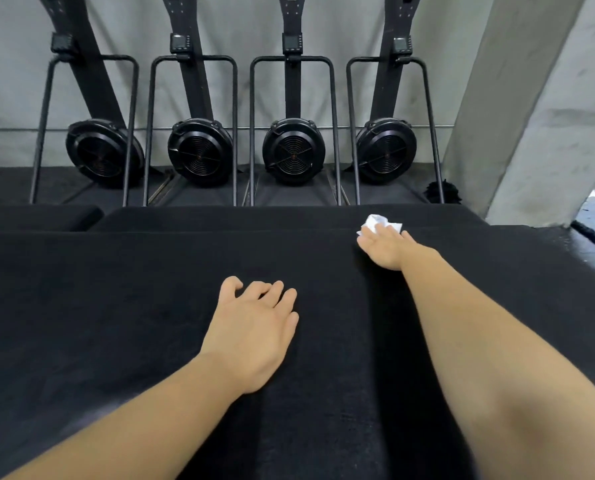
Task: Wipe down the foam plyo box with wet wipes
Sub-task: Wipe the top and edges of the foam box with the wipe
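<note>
Wet wipe [375,221] is pressed at plyo box [116,306] far edge by flat R hand [384,249]. L hand [254,330] is rested flat, empty. Progress cannot be told.

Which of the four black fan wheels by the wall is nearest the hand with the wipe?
The rightmost fan wheel, directly beyond the right hand and its wipe; the others sit further left.

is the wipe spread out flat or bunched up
Bunched up: the wet wipe shows crumpled white folds sticking out beyond the right hand pressing it onto the foam plyo box.
</note>
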{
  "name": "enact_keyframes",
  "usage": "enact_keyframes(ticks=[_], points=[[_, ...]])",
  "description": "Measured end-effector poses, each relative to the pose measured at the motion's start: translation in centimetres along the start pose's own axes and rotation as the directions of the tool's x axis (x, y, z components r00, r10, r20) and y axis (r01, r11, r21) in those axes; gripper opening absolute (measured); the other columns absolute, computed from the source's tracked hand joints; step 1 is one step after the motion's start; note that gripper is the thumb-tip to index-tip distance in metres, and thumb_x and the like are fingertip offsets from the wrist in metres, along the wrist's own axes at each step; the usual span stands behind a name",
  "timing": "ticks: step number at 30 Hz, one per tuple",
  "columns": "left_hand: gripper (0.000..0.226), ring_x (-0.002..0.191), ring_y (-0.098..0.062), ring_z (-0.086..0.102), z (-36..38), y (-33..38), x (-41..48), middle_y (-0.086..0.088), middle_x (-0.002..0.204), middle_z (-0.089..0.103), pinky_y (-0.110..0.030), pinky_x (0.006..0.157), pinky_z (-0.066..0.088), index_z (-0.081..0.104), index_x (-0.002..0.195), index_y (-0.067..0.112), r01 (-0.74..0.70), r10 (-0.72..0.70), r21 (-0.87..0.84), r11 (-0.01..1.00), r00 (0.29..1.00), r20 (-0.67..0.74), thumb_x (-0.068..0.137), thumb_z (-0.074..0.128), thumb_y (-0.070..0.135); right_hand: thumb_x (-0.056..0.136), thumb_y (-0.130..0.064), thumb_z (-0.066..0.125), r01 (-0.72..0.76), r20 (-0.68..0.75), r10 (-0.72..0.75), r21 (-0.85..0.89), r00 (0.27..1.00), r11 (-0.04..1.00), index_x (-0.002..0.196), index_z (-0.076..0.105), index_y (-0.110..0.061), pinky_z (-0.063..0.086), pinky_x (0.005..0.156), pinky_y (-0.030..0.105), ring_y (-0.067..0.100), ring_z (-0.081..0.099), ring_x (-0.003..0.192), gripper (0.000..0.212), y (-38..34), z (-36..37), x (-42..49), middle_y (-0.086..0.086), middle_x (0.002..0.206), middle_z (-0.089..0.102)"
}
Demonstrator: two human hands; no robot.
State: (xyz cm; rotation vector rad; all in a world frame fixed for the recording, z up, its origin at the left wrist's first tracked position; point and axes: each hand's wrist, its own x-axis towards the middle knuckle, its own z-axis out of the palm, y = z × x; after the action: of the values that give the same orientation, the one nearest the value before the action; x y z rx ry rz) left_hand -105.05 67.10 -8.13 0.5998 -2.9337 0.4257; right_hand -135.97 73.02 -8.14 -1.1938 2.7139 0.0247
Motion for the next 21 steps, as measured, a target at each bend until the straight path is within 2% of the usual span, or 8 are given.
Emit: enact_keyframes(ticks=[3,6,12,15,18,21], points=[[0.055,0.137,-0.017,0.031,0.1,0.2,0.0,0.006,0.155,0.030,-0.047,0.108,0.002,0.023,0.151,0.024,-0.001,0.001,-0.001,1.000,1.000,0.012,0.101,0.005,0.040,0.103,-0.046,0.019,-0.074,0.032,0.072,0.083,0.997,0.994,0.154,0.022,-0.020,0.007,0.118,0.055,0.034,0.006,0.148,0.057,0.4,0.0,0.6,0.011,0.162,0.007],[0.056,0.138,-0.016,0.030,0.1,0.1,0.0,0.005,0.156,0.029,-0.048,0.108,-0.002,0.021,0.151,0.024,0.011,-0.011,-0.005,1.000,1.000,0.021,0.101,0.004,0.040,0.101,-0.051,0.022,-0.094,0.044,0.089,0.132,0.995,0.987,0.156,0.018,-0.017,0.008,0.118,0.056,0.036,0.005,0.149,0.064,-1.0,0.2,-0.5,0.012,0.163,0.005],[0.060,0.136,-0.016,0.035,0.1,0.1,0.0,0.007,0.152,0.036,-0.049,0.108,-0.004,0.028,0.149,0.024,0.022,-0.021,-0.011,1.000,1.000,0.018,0.098,0.000,0.039,0.105,-0.039,0.027,0.136,-0.018,-0.135,0.089,0.991,0.987,0.153,0.023,-0.010,0.008,0.117,0.052,0.035,0.010,0.147,0.057,-6.2,1.9,-6.8,0.016,0.161,0.012],[0.060,0.136,-0.016,0.036,0.1,0.2,-0.1,0.007,0.152,0.037,-0.050,0.108,-0.003,0.031,0.148,0.024,0.023,-0.023,-0.009,1.000,1.000,0.012,0.098,0.002,0.039,0.106,-0.034,0.024,0.261,0.012,-0.263,0.069,0.965,0.963,0.153,0.023,-0.010,0.005,0.118,0.051,0.033,0.006,0.149,0.053,-8.7,2.1,-9.3,0.016,0.161,0.010],[0.059,0.135,-0.015,0.038,0.2,0.2,-0.2,0.007,0.151,0.039,-0.050,0.109,-0.004,0.035,0.147,0.024,0.033,-0.033,-0.025,0.999,0.999,-0.001,0.099,0.005,0.039,0.105,-0.036,0.017,0.329,0.050,-0.338,0.129,0.940,0.935,0.140,0.035,-0.022,0.015,0.116,0.047,0.035,0.019,0.140,0.043,-9.1,1.5,-10.1,0.009,0.151,0.024],[0.056,0.135,-0.016,0.038,0.4,0.1,-0.2,0.006,0.151,0.039,-0.051,0.108,-0.005,0.034,0.148,0.024,0.035,-0.035,-0.020,0.999,0.999,-0.002,0.100,0.009,0.038,0.103,-0.041,0.011,0.327,0.026,-0.334,0.140,0.942,0.934,0.134,0.035,-0.027,0.013,0.115,0.040,0.020,0.024,0.134,0.041,-7.8,0.8,-9.4,-0.002,0.149,0.025]])
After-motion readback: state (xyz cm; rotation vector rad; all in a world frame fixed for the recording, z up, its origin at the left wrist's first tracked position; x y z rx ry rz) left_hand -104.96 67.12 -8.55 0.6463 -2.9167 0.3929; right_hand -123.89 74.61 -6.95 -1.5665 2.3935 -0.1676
